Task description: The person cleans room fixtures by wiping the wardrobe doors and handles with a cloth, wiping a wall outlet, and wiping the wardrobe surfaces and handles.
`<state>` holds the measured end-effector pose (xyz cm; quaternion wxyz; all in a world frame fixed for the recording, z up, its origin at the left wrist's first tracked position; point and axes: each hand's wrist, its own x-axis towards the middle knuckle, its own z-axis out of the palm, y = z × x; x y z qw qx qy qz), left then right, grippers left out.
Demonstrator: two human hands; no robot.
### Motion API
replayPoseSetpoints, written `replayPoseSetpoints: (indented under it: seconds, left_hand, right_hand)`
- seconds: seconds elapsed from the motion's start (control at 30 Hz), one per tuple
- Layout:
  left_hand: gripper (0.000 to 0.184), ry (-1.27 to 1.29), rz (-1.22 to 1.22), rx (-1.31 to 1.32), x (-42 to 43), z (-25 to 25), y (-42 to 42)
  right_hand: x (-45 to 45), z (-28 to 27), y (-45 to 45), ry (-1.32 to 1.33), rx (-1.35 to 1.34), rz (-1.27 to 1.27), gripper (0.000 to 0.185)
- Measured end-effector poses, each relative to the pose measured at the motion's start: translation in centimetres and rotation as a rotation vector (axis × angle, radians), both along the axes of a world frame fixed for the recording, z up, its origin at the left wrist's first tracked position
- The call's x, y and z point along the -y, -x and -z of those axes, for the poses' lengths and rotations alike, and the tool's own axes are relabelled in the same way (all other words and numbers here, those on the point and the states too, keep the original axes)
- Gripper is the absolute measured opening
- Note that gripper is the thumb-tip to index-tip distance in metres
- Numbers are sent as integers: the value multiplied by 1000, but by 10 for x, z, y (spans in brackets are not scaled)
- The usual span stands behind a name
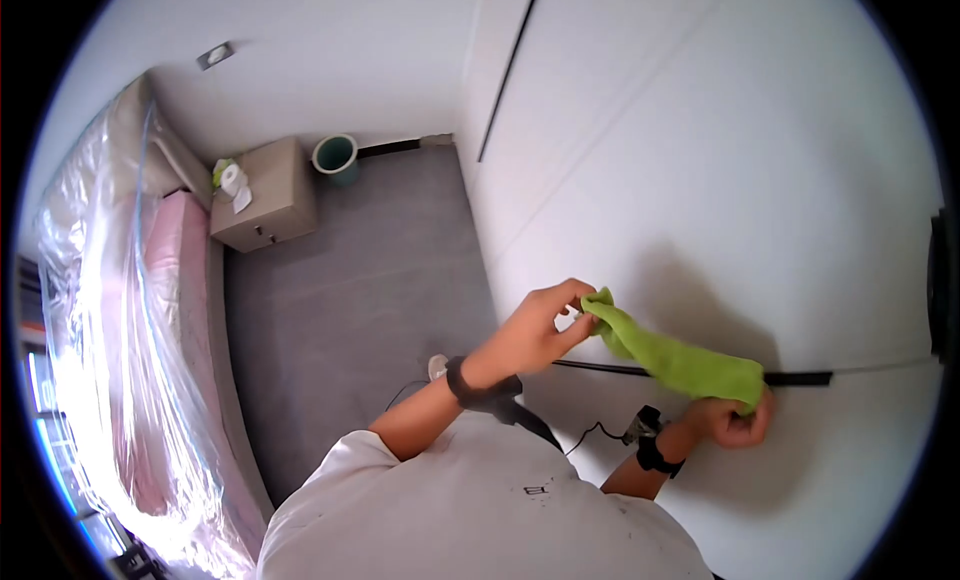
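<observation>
Lime-green elongated cloth (690, 365) links gripping left hand (543, 328) and right hand (735, 420) beside flat white wall (800, 200); apparent straightening needs tension.

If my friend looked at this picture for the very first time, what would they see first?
Probably the bright green cloth, held between the left hand and the right hand, right of the middle. Next, maybe the shiny clear plastic draped over the bed along the left side. After that, perhaps the teal bin on the floor beside the small cabinet, near the top.

Left grip (538, 328) pinched, right grip (736, 422) curled, hands apart.
</observation>
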<state>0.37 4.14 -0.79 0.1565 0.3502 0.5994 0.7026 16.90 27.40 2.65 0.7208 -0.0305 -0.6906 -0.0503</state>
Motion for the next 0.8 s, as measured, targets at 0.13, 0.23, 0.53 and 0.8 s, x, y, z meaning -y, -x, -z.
replayPoseSetpoints:
  seconds: [0.13,0.23,0.53,0.8]
  left_hand:
    - [20,-27,-17,-11,21,-11,36]
    - [20,-28,49,-8,23,-12,51]
    - [19,105,-26,-143,59,24,167]
    - [28,706,-268,-226,146,35,343]
  right_hand:
    - [36,-19,43,243,-311,11,23]
    - [50,3,84,283,-133,-118,21]
    - [65,35,252,885,132,-349,27]
    - [132,95,531,758,449,-827,22]
